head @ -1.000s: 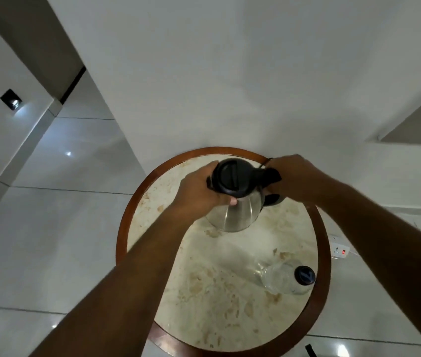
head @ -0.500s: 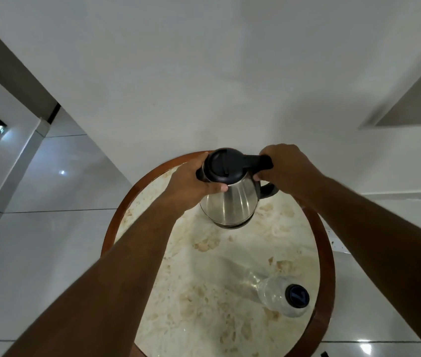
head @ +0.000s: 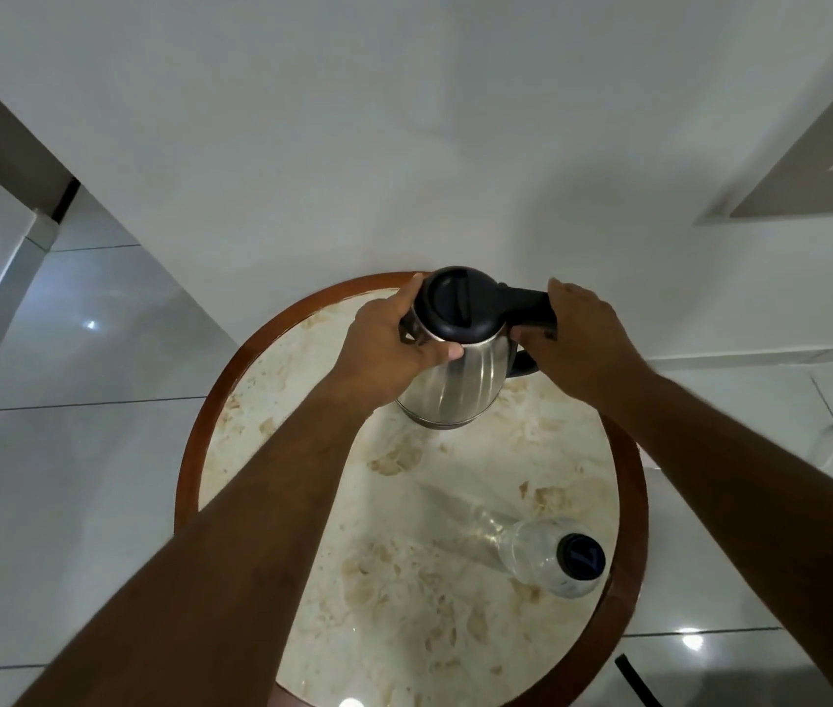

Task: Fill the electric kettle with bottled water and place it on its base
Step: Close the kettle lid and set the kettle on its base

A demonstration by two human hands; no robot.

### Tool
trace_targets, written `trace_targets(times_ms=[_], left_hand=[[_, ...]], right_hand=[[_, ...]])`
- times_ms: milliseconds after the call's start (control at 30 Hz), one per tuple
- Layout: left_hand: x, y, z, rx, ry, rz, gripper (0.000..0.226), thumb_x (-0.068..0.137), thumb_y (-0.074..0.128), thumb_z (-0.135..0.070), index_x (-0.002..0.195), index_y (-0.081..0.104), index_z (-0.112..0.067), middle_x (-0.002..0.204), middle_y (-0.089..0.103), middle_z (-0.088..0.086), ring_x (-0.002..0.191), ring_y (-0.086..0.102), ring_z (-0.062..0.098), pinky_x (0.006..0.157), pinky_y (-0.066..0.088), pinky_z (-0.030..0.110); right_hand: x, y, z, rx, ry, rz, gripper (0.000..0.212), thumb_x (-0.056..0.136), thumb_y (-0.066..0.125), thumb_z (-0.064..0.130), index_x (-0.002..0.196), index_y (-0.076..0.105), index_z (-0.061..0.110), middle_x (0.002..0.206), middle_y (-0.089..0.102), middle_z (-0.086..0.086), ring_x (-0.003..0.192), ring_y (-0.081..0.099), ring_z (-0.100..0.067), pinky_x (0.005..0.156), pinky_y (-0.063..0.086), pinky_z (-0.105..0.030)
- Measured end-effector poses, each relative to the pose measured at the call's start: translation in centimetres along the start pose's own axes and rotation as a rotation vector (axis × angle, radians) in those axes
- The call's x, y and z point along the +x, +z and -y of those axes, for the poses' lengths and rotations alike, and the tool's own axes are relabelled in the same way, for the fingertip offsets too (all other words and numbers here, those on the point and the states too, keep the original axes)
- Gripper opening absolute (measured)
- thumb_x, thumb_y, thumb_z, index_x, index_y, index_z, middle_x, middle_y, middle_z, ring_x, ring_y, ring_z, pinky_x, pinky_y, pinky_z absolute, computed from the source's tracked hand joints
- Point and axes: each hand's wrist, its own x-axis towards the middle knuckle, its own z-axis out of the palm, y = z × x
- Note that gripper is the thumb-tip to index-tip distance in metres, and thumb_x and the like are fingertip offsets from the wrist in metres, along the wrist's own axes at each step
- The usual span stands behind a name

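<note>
At the upper middle of the frame, on the far part of the round table [head: 631, 482], I see the kettle [head: 447, 385] with its black lid [head: 457, 304] down. My left hand [head: 383, 349] wraps the steel body just under the lid; my right hand [head: 577, 331] is closed around the black handle [head: 524, 306]. Toward the lower right, well apart from both hands, stands the water bottle [head: 552, 558], capped. I judge filling not yet begun; I cannot make out a base.

Kettle [head: 455, 359] behind bottle [head: 552, 558], both on table [head: 628, 502].
</note>
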Motion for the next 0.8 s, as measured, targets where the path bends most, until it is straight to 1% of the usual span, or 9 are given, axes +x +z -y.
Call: trace_targets(times_ms=[100,167,300,367,433,500,600,700,800], left_hand=[[0.0,0.1,0.5,0.0,0.007,0.004,0.075,0.072,0.081,-0.027,0.139,0.046,-0.029,0.119,0.064,-0.002,0.111,0.056,0.017,0.099,0.049,0.04],[-0.4,0.1,1.2,-0.044,-0.039,0.017,0.075,0.074,0.08,-0.026,0.139,0.045,-0.032,0.125,0.061,-0.005,0.118,0.052,0.017,0.104,0.046,0.043],[-1.0,0.0,2.4,-0.181,-0.141,0.05,0.068,0.075,0.079,-0.028,0.133,0.047,-0.045,0.124,0.058,-0.017,0.123,0.049,0.011,0.107,0.042,0.046],[-0.5,0.0,2.2,-0.086,-0.081,0.033,0.065,0.075,0.076,-0.04,0.134,0.046,-0.041,0.126,0.057,-0.016,0.121,0.048,0.007,0.107,0.04,0.04],[0.1,0.1,1.7,0.052,-0.012,-0.046,0.07,0.076,0.068,-0.055,0.139,0.041,-0.036,0.139,0.048,-0.014,0.13,0.041,0.005,0.109,0.03,0.03],[0.8,0.6,1.4,0.207,0.029,-0.054,0.077,0.082,0.06,-0.057,0.148,0.03,-0.03,0.155,0.033,-0.001,0.145,0.026,0.019,0.117,0.022,0.038],[1.1,1.0,1.3,0.295,0.041,-0.004,0.078,0.088,0.054,-0.054,0.151,0.022,-0.024,0.156,0.034,0.005,0.147,0.02,0.028,0.117,0.025,0.049],[1.2,0.7,1.4,0.358,0.05,-0.001,0.078,0.088,0.05,-0.057,0.152,0.019,-0.023,0.155,0.035,0.007,0.146,0.022,0.031,0.115,0.029,0.05],[1.1,0.5,1.6,0.407,0.067,0.003,0.079,0.089,0.046,-0.059,0.152,0.018,-0.022,0.157,0.032,0.005,0.148,0.016,0.032,0.116,0.026,0.052]], right_hand=[[-0.4,0.0,-0.4,-0.014,0.02,0.018,0.026,0.088,0.059,0.026,0.1,0.047,0.006,0.098,0.054,-0.01,0.091,0.053,-0.025,0.075,0.04,-0.032],[-0.8,0.5,0.0,-0.009,0.02,0.014,0.033,0.089,0.058,0.023,0.112,0.048,0.001,0.109,0.056,-0.014,0.102,0.054,-0.03,0.082,0.045,-0.036],[-1.0,1.3,1.1,0.022,0.06,0.002,0.054,0.092,0.054,0.026,0.135,0.033,0.001,0.137,0.044,-0.017,0.125,0.044,-0.032,0.103,0.04,-0.04],[-1.0,1.5,0.8,0.034,0.091,0.033,0.063,0.094,0.051,0.029,0.143,0.021,0.002,0.148,0.032,-0.019,0.136,0.032,-0.033,0.11,0.033,-0.047],[-1.3,1.6,0.4,0.015,0.082,0.047,0.068,0.095,0.048,0.03,0.146,0.013,0.003,0.156,0.019,-0.018,0.143,0.018,-0.032,0.115,0.024,-0.048],[-1.6,1.6,0.0,-0.088,0.021,0.031,0.069,0.097,0.045,0.031,0.147,0.007,0.003,0.158,0.007,-0.018,0.146,0.005,-0.031,0.116,0.015,-0.045],[-1.6,1.3,-0.2,-0.228,-0.082,0.057,0.07,0.098,0.041,0.033,0.147,0.002,0.001,0.158,0.0,-0.022,0.145,0.0,-0.034,0.114,0.009,-0.042],[-1.3,0.9,-0.2,-0.131,-0.035,0.137,0.071,0.098,0.039,0.036,0.148,-0.002,0.005,0.159,-0.004,-0.017,0.146,-0.002,-0.03,0.117,0.01,-0.042],[-1.1,0.4,0.1,-0.054,-0.009,0.146,0.069,0.098,0.036,0.043,0.148,0.005,0.007,0.16,0.003,-0.014,0.146,0.0,-0.027,0.116,0.008,-0.04]])
